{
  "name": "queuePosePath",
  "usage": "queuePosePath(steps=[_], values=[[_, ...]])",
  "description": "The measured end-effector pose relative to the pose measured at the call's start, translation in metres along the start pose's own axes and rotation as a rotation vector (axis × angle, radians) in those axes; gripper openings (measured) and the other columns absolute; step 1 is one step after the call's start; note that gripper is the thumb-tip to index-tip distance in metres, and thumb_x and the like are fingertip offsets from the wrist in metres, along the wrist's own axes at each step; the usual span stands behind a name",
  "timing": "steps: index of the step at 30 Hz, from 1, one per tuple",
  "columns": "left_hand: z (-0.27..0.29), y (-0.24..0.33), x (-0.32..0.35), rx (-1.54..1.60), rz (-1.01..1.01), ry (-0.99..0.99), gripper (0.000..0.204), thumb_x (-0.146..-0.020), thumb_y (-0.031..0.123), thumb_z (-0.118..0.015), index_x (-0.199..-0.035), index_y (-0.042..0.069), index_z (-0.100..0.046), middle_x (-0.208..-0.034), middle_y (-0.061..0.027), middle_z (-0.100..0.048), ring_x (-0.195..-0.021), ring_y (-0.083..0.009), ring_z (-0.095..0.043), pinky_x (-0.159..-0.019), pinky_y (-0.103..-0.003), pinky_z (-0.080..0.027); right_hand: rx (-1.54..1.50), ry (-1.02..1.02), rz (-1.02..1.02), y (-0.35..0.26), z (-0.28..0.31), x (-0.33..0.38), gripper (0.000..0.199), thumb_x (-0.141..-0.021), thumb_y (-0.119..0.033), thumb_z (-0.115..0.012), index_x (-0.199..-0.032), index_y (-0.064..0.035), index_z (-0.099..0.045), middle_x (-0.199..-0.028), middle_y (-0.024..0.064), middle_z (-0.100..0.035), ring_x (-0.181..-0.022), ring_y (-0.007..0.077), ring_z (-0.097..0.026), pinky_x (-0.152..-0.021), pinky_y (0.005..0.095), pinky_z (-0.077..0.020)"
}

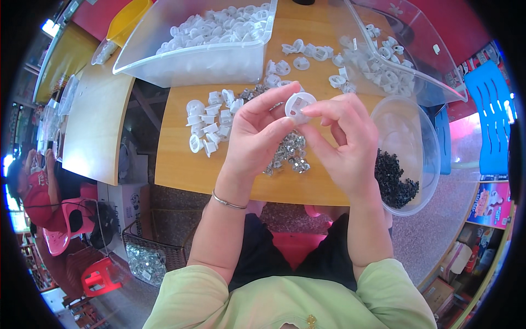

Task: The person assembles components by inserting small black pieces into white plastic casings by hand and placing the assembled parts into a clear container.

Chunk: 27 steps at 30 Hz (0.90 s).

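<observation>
Between both hands, above the wooden table, is a round white plastic piece (299, 106) with a rectangular opening in its face. My left hand (253, 129) pinches its edge between thumb and fingers. My right hand (344, 134) has its fingertips on the piece's right side; whether they hold anything small is hidden. Below the hands lies a pile of small shiny metal parts (293, 151), partly covered by my fingers. Left of my left hand, several white plastic pieces (211, 123) lie in a cluster. More white pieces (301, 63) are scattered beyond the hands.
A large clear bin (192, 68) full of white pieces stands at the far left, another clear bin (438, 82) at the far right. Right of my right hand, a round clear tub (430, 159) holds small black parts (395, 183). A person in red (41, 197) sits at the left.
</observation>
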<state>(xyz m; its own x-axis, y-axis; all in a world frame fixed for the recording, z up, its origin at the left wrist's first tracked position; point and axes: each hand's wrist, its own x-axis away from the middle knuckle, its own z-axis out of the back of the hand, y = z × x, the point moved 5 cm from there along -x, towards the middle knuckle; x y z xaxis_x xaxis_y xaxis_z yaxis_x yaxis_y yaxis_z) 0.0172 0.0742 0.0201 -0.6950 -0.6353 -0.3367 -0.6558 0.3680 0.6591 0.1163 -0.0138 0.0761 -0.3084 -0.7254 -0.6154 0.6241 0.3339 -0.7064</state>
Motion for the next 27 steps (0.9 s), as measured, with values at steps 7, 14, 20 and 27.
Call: queuePosePath(steps=[7,14,20,27], values=[[-0.0039,0.0028,0.0010,-0.071,0.003,0.009,0.041,-0.078,-0.009,-0.057,-0.118,-0.004,-0.051,-0.108,-0.0081,-0.053,-0.098,-0.0145,-0.055,-0.084,-0.027,-0.047,0.138,-0.006,0.168,-0.0062,0.0040,-0.0009,0.023,-0.066,-0.002,-0.072,-0.085,-0.0119,-0.064,-0.072,0.0002,-0.050,-0.058,0.0126,-0.053,-0.048,0.0256,-0.0415],[-0.0032,0.0071,-0.0009,-0.202,-0.074,-0.075,0.043,-0.074,-0.013,-0.059,-0.116,-0.004,-0.054,-0.103,-0.0055,-0.051,-0.094,-0.0121,-0.054,-0.080,-0.023,-0.047,0.204,-0.003,0.239,-0.0079,0.0041,0.0001,0.022,-0.065,-0.003,-0.072,-0.083,-0.0116,-0.064,-0.069,0.0000,-0.050,-0.056,0.0131,-0.052,-0.047,0.0260,-0.0417],[0.0028,0.0073,0.0003,-0.254,-0.073,-0.080,0.043,-0.073,-0.012,-0.062,-0.115,-0.003,-0.056,-0.099,-0.0038,-0.049,-0.087,-0.0081,-0.052,-0.075,-0.019,-0.045,0.215,-0.011,0.251,-0.0090,0.0031,0.0002,0.023,-0.064,-0.002,-0.072,-0.083,-0.0104,-0.063,-0.068,0.0007,-0.051,-0.057,0.0144,-0.054,-0.047,0.0266,-0.0426],[0.0012,0.0096,0.0000,-0.314,-0.089,-0.086,0.043,-0.072,-0.011,-0.063,-0.114,-0.003,-0.057,-0.098,-0.0034,-0.049,-0.084,-0.0077,-0.052,-0.071,-0.019,-0.045,0.224,-0.030,0.259,-0.0081,0.0024,0.0014,0.024,-0.063,-0.001,-0.071,-0.083,-0.0093,-0.063,-0.068,0.0015,-0.051,-0.057,0.0154,-0.054,-0.048,0.0270,-0.0433]])
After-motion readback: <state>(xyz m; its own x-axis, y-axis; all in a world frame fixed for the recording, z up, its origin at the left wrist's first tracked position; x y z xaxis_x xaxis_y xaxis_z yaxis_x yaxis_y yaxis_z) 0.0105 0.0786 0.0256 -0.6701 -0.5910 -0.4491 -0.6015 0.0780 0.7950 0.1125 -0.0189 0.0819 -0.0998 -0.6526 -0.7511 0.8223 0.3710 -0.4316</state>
